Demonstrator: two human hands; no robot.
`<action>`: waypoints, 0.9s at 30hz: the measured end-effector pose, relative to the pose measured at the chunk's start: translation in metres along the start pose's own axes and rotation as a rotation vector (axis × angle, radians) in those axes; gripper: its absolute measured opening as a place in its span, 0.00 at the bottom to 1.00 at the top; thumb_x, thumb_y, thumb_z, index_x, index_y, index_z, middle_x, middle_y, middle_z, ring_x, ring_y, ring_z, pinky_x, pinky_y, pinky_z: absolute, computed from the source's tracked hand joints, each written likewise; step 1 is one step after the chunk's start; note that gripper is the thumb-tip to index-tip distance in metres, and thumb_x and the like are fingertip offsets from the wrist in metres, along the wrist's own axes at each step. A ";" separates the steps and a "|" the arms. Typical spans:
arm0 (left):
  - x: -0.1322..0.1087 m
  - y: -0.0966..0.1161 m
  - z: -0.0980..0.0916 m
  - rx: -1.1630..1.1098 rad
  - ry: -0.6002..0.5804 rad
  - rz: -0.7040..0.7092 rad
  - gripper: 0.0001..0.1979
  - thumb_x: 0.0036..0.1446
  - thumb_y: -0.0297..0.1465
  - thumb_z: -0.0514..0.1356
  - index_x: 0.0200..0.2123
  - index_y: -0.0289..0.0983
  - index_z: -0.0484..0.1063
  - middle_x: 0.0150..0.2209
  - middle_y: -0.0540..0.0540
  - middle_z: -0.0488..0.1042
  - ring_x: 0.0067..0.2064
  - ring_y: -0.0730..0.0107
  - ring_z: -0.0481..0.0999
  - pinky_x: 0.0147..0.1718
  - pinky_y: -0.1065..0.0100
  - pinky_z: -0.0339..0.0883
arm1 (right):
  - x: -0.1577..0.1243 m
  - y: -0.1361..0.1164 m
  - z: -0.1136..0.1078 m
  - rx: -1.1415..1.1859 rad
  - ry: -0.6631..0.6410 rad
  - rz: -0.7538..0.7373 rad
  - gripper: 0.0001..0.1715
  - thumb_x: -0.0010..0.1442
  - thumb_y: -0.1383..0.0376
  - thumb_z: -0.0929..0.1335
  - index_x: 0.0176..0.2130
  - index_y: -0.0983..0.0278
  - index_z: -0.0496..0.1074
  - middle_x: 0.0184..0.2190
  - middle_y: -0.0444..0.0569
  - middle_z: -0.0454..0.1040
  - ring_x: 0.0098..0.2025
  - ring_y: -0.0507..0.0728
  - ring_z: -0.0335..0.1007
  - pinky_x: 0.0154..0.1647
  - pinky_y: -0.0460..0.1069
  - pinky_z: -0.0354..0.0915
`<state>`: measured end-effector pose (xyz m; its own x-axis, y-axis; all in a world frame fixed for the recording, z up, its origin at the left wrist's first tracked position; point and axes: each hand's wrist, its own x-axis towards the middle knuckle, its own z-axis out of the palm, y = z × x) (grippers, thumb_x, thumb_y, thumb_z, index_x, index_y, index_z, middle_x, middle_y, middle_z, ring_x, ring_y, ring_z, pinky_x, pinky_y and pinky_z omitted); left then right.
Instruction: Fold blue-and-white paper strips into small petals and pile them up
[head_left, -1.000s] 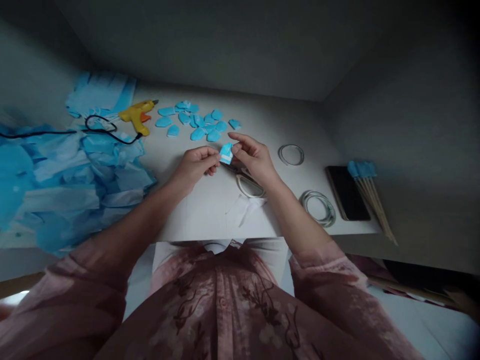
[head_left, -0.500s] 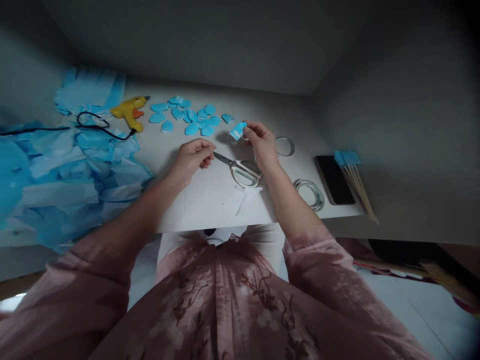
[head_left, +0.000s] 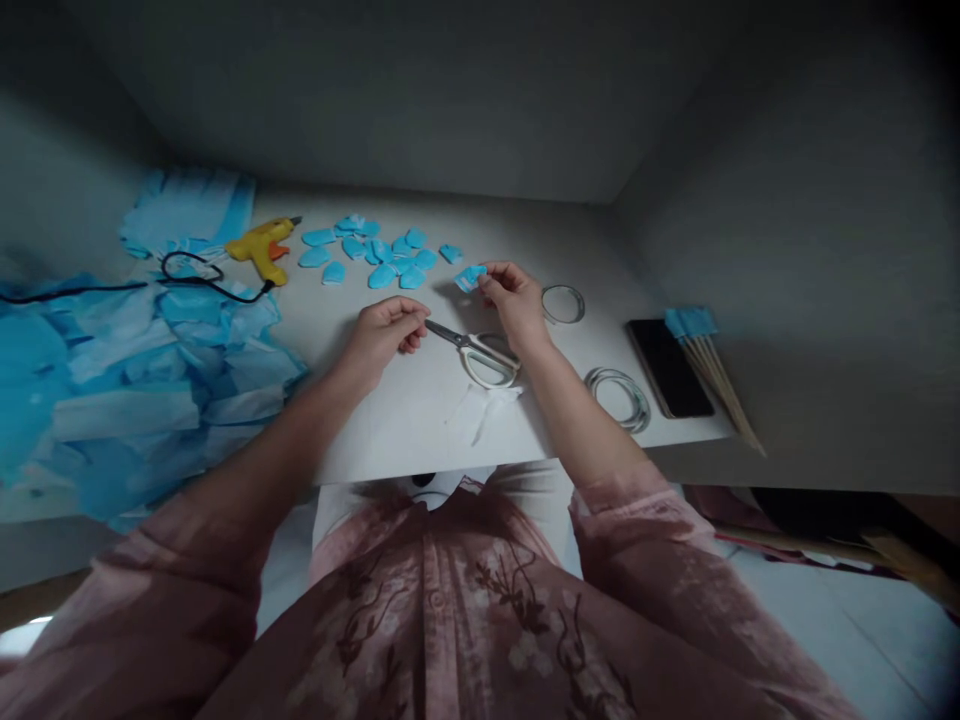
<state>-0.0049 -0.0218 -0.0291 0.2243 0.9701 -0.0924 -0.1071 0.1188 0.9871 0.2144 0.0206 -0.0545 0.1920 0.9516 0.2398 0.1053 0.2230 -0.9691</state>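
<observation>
My right hand point(head_left: 517, 303) pinches a small light-blue cloth piece point(head_left: 470, 279) between thumb and fingers, holding it over the white table. My left hand point(head_left: 388, 335) is closed, its fingertips pressed together beside the tip of the scissors point(head_left: 484, 358); whether anything thin is in them cannot be made out. The scissors have cream handles and dark blades and lie between my hands. Beyond them, several petal-shaped blue pieces point(head_left: 382, 276) are scattered, one blue piece point(head_left: 451, 254) lying apart from the others. White scraps point(head_left: 484, 405) lie just below the scissors' handles.
A yellow glue gun point(head_left: 262, 248) with a black cord lies at left, near a large heap of blue and white cloth point(head_left: 135, 400). At right are wire coils point(head_left: 619, 398), a ring point(head_left: 562, 304), a phone point(head_left: 670, 370) and blue-tipped sticks point(head_left: 716, 375). Grey walls point(head_left: 375, 100) enclose the table.
The view has tilted slightly, so the table sits lower in the picture. The blue piece in my right hand has turned a little and shows less of its white patch. My left hand stays pinched.
</observation>
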 end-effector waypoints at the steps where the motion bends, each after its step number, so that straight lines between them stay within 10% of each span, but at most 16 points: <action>1: -0.001 0.001 0.000 0.001 -0.002 -0.002 0.02 0.56 0.27 0.63 0.34 0.35 0.76 0.25 0.50 0.73 0.24 0.78 0.70 0.23 0.74 0.61 | 0.000 0.002 0.000 0.001 0.004 -0.010 0.20 0.53 0.50 0.74 0.39 0.61 0.76 0.35 0.45 0.79 0.35 0.52 0.72 0.33 0.47 0.71; 8: -0.006 0.008 0.006 0.001 -0.016 -0.017 0.03 0.56 0.26 0.62 0.33 0.35 0.77 0.24 0.51 0.73 0.22 0.79 0.67 0.23 0.74 0.59 | 0.001 0.010 -0.001 -0.153 -0.146 -0.106 0.28 0.56 0.58 0.71 0.55 0.61 0.76 0.60 0.54 0.77 0.59 0.60 0.75 0.65 0.59 0.67; 27: -0.004 0.000 0.005 0.018 -0.096 -0.063 0.09 0.63 0.31 0.59 0.35 0.34 0.78 0.26 0.49 0.73 0.23 0.79 0.68 0.23 0.74 0.58 | -0.009 -0.002 0.001 -0.419 -0.076 -0.199 0.20 0.61 0.64 0.64 0.48 0.64 0.80 0.49 0.53 0.82 0.51 0.58 0.77 0.56 0.55 0.72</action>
<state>-0.0004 -0.0264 -0.0276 0.3217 0.9361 -0.1422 -0.0731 0.1743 0.9820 0.2118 0.0118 -0.0546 0.0574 0.9154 0.3984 0.5211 0.3129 -0.7941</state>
